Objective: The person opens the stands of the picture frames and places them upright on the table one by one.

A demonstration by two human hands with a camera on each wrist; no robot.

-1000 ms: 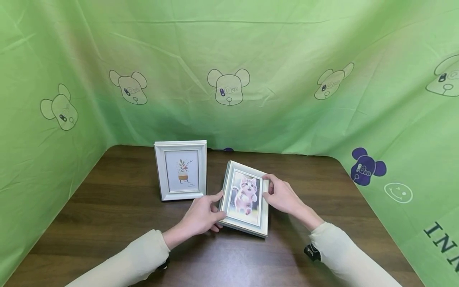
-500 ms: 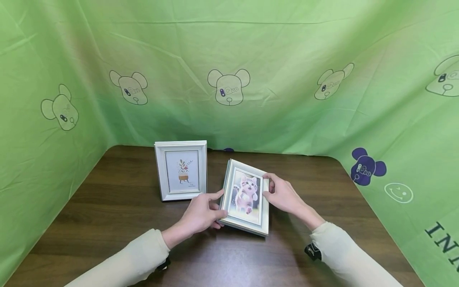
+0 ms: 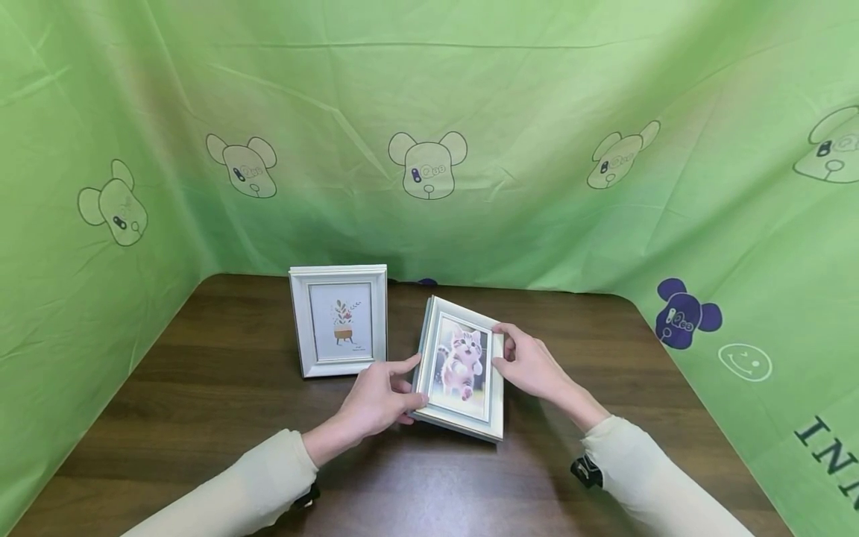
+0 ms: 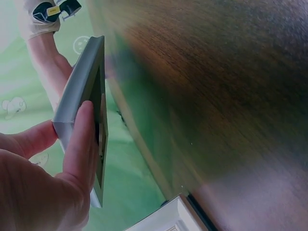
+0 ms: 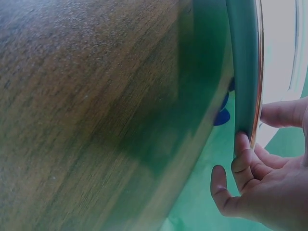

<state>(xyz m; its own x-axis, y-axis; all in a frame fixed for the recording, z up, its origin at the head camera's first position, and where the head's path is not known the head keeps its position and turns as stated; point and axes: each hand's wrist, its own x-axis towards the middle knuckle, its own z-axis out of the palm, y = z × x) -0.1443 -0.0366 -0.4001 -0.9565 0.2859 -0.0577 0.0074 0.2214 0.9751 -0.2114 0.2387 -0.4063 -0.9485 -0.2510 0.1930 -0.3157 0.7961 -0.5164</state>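
A white picture frame (image 3: 428,425) with a kitten picture is held tilted above the table, its front facing up toward the head camera. My left hand (image 3: 372,399) grips its left edge, thumb on the front and fingers at the side and behind. Its right edge is pinched by my right hand (image 3: 533,365). In the right wrist view, the thumb lies on one face and fingertips touch the frame's side (image 5: 246,72). The left wrist view shows the frame edge-on (image 4: 79,82). A second white picture frame (image 3: 303,321), with a potted-plant print, stands upright on the left.
Both frames are over a dark brown wooden table (image 3: 201,403). Green cloth (image 3: 429,231) with bear-head prints hangs behind the table and along its sides. A black device (image 3: 586,471) is strapped at the right wrist.
The held frame has shifted very slightly up and to the right, and the left hand has moved with it. Both hands keep their hold. The standing frame stays put.
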